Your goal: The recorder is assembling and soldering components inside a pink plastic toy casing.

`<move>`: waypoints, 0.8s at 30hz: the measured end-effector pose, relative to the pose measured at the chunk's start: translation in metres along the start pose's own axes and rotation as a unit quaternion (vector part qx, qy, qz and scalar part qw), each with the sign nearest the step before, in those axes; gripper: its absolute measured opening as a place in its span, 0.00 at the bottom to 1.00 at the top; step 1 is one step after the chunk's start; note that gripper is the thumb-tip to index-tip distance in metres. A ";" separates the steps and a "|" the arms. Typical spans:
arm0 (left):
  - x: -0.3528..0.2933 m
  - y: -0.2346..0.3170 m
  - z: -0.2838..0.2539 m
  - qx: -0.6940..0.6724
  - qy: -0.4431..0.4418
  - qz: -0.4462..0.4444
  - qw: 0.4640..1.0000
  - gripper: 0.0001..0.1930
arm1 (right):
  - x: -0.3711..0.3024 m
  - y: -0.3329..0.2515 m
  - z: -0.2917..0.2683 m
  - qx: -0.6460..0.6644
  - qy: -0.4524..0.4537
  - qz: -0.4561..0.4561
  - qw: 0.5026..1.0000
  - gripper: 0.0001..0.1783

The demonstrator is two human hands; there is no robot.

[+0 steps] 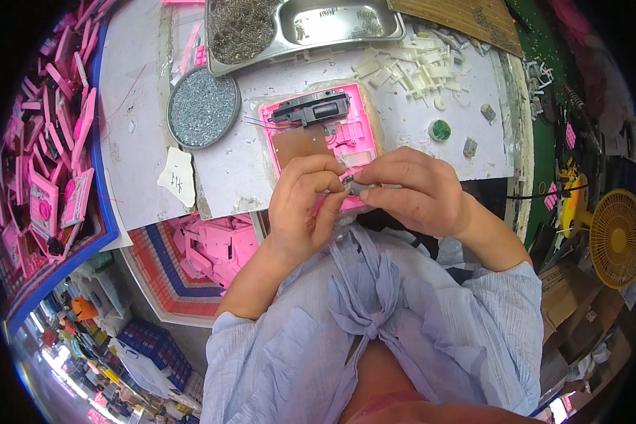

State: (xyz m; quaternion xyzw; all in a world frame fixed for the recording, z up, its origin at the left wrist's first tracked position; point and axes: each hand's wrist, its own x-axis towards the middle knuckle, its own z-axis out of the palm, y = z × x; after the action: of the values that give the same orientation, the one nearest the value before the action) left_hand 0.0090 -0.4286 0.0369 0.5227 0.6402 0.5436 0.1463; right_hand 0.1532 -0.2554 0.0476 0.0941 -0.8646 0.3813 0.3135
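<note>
A pink plastic housing (361, 116) lies open side up in front of me, on a clear wrapping at the table's near edge. Inside it sit a black mechanism (311, 108) with thin red and blue wires and a brown board (300, 145). Over its near right corner, my left hand (305, 198) and my right hand (420, 192) meet fingertip to fingertip. Both are closed in a pinch on a small grey metal part (355, 188), mostly covered by the fingers. Its exact kind cannot be made out.
A round dish of small screws (203, 107) and a steel tray of springs (306, 49) stand beyond. White plastic parts (420, 69), a green-topped roll (439, 130) and small metal blocks lie right. Pink parts fill a blue-edged bin (109, 205) at left. A yellow fan (617, 239) stands right.
</note>
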 end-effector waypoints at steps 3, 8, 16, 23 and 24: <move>-0.005 -0.003 0.001 0.015 0.019 -0.003 1.000 0.10 | 0.001 -0.001 -0.002 -0.014 -0.014 0.020 1.000 0.15; -0.004 -0.006 -0.001 0.024 0.040 -0.005 0.999 0.12 | -0.004 0.006 -0.001 -0.041 -0.004 0.034 0.999 0.18; 0.013 -0.044 -0.035 0.335 0.040 -0.087 0.937 0.09 | -0.001 0.034 -0.006 -0.091 0.065 0.165 0.980 0.18; -0.014 -0.035 -0.020 0.314 0.056 0.002 0.948 0.09 | 0.008 0.046 0.010 -0.135 -0.027 0.190 0.972 0.15; -0.016 -0.036 -0.020 0.309 0.064 0.007 0.949 0.09 | 0.008 0.046 0.011 -0.148 -0.037 0.193 0.969 0.14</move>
State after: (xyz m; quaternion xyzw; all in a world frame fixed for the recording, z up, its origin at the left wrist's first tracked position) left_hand -0.0180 -0.4472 0.0076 0.5107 0.7812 0.3527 -0.0672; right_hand 0.1229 -0.2308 0.0194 -0.1080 -0.9241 0.2986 0.2128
